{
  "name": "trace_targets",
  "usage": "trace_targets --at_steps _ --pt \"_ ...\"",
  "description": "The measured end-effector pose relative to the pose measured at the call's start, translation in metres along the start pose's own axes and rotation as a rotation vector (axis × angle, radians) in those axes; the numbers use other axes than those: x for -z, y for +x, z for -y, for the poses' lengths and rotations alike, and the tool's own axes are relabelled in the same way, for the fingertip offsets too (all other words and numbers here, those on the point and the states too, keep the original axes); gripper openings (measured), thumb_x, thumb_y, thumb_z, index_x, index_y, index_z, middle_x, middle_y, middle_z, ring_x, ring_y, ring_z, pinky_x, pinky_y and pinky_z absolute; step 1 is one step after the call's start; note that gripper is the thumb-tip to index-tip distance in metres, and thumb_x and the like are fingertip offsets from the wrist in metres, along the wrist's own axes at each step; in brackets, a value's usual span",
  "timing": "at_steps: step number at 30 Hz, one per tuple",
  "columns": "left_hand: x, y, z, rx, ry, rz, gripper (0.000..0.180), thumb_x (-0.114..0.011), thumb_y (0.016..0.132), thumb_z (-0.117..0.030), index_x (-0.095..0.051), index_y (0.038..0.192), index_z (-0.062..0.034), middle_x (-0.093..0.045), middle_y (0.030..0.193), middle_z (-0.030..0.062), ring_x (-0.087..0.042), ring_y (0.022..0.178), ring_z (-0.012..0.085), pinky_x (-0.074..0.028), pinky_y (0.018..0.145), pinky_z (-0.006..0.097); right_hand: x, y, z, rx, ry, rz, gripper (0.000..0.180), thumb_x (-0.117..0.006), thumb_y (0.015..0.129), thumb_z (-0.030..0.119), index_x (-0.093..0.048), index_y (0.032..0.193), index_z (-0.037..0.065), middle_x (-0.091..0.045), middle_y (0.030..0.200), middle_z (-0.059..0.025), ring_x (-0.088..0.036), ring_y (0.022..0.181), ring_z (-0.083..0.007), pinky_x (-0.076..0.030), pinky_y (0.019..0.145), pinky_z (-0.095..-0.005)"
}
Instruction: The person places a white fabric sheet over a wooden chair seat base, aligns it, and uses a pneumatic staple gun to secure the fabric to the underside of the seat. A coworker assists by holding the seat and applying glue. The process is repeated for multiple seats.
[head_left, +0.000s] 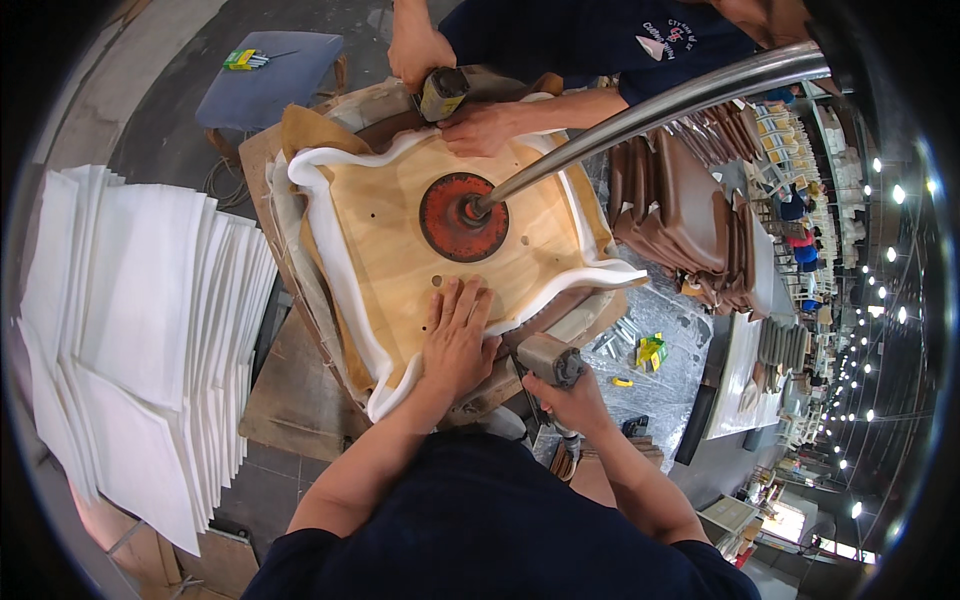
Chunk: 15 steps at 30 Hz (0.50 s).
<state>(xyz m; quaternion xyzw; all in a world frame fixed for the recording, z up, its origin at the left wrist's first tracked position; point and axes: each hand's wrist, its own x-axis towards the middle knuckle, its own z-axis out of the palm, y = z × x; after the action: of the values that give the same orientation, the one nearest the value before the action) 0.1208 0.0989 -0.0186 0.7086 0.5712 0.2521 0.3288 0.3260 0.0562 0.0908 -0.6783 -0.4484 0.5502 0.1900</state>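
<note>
My left hand lies flat with fingers stretched on a plywood seat panel, near its front edge. White padding and tan-brown cover material stick out around the panel. A red round disc at the foot of a steel rod rests on the panel's middle. My right hand is wrapped round the handle of a staple gun, its head beside the panel's front right edge. Whether the gun touches the cover, I cannot tell.
Across from me, a co-worker's hand holds another staple gun; their other hand presses the panel. White padding sheets are stacked left, brown covered cushions right. A yellow-green packet lies on the plastic-covered surface.
</note>
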Motion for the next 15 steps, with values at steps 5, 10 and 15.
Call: trace_targets --at_steps 5,10,15 --pt "-0.002 0.0 0.0 0.014 -0.027 -0.017 0.07 -0.077 0.095 -0.02 -0.054 0.161 -0.0098 -0.038 0.177 0.011 -0.026 0.169 0.0402 -0.019 0.137 0.058 -0.005 0.003 0.004 -0.025 -0.036 0.008 0.069 -0.087 0.094 0.015 -0.061 0.157 0.004 -0.076 0.1 -0.0042 -0.063 0.067 -0.0073 -0.055 0.062 -0.0286" --pt "-0.005 -0.002 0.002 0.005 -0.035 -0.07 0.063 -0.074 0.097 -0.014 -0.057 0.157 -0.0097 -0.042 0.175 0.0104 -0.029 0.167 0.0405 -0.021 0.136 0.058 -0.009 0.01 0.005 -0.054 -0.119 0.032 0.069 -0.089 0.093 0.02 -0.063 0.154 0.004 -0.079 0.106 -0.008 -0.071 0.078 -0.0115 -0.06 0.073 -0.0323" --pt "-0.008 -0.003 0.004 -0.005 -0.047 -0.064 0.06 -0.07 0.099 -0.011 -0.057 0.158 -0.0105 -0.044 0.174 0.0111 -0.031 0.166 0.0409 -0.02 0.136 0.059 -0.018 0.014 0.001 0.009 -0.182 -0.022 0.069 -0.089 0.093 0.021 -0.062 0.155 0.004 -0.081 0.118 -0.0125 -0.076 0.106 -0.0183 -0.06 0.095 -0.0365"
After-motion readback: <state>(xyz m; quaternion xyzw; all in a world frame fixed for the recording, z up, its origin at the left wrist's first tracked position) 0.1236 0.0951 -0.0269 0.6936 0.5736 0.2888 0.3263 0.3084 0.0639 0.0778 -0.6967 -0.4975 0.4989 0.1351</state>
